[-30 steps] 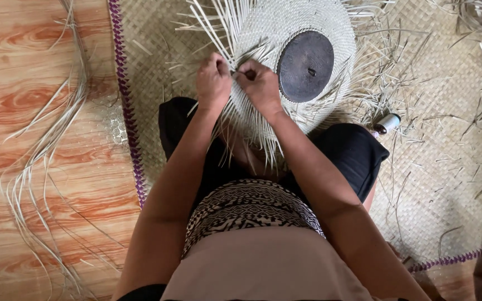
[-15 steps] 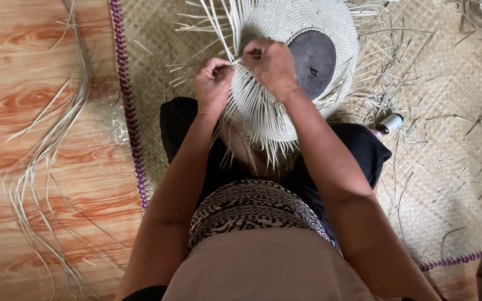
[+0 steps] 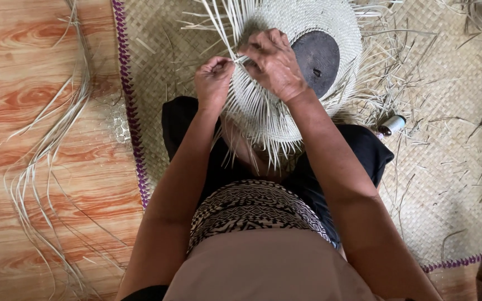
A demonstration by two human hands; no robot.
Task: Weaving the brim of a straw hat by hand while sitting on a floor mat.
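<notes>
Both grips pinch pale strands on the woven hat (image 3: 285, 72) — left hand (image 3: 214, 81) has closed in beside right hand (image 3: 274, 64), toward nine o'clock of the dark disc (image 3: 316, 56) — weaving continues.

Woven mat (image 3: 447, 184) w/ purple edging (image 3: 132, 128) over wood-pattern floor (image 3: 23, 67). Loose pale strips (image 3: 46, 150) trail on floor, left of mat. Small white spool (image 3: 393, 124) on mat, right side. Cut scraps (image 3: 464, 128) scattered nearby.
</notes>
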